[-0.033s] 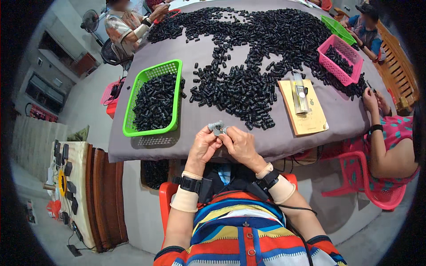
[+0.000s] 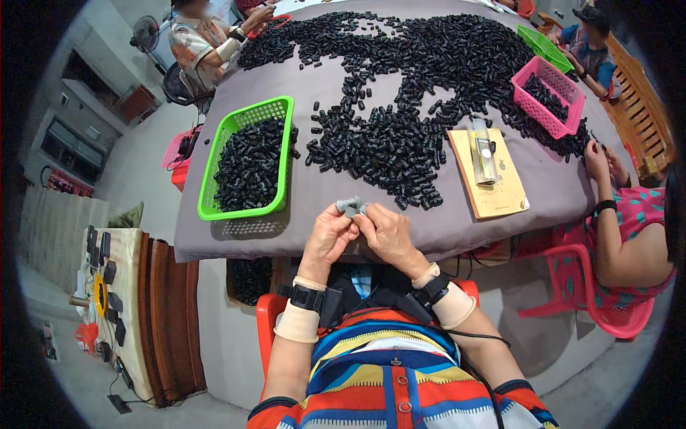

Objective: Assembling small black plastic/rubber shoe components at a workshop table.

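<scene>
At the near edge of the table, my left hand point(image 2: 331, 232) and my right hand point(image 2: 388, 234) are close together, thumbs and fingers pinching a small grey piece point(image 2: 351, 206). It looks soft, like cloth, with a darker area in its middle; its exact kind I cannot make out. Beyond my fingers lies a large spread of small black cylindrical parts point(image 2: 379, 143). Left of my hands stands a green plastic basket point(image 2: 204, 191), heaped with the same kind of black parts.
A tan notebook point(image 2: 500, 200) carries a clear-and-white case point(image 2: 485, 161). A pink basket point(image 2: 570, 127) and another green basket point(image 2: 547, 48) stand at the far right. One person's hands point(image 2: 599, 161) work at the right edge; other people sit around the grey-covered table point(image 2: 300, 239).
Between my fingertips the grey piece has shifted slightly and shows a different shape, spanning both hands. My arms and the baskets are in the same places.
</scene>
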Demonstrator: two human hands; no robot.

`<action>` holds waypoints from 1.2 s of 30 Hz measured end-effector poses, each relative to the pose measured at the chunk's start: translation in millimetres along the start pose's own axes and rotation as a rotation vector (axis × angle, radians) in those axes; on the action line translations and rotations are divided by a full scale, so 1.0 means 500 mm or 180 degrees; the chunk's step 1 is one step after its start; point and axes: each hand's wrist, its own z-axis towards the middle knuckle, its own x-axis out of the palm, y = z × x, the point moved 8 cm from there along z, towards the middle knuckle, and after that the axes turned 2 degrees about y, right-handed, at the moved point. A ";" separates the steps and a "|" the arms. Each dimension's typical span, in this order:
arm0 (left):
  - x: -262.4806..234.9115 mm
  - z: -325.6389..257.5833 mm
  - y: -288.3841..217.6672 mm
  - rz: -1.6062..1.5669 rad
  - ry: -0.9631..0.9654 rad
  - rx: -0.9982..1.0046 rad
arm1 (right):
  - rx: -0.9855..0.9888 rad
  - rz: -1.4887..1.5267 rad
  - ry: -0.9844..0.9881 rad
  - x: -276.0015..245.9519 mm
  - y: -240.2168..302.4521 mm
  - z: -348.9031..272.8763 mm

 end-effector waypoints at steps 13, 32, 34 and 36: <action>0.034 -0.028 -0.062 0.0557 -0.0186 0.0146 | 0.0472 0.0466 -0.0153 -0.017 -0.030 -0.003; 0.097 0.050 -0.203 0.4307 -0.0626 0.1642 | 0.0801 0.1350 -0.0498 -0.035 -0.056 -0.004; 0.074 0.083 -0.174 0.5098 -0.0785 0.1911 | 0.0911 0.1440 -0.0321 -0.020 -0.056 -0.006; 0.093 0.095 -0.158 0.5231 -0.0829 0.1991 | 0.0963 0.1453 -0.0247 -0.018 -0.063 -0.007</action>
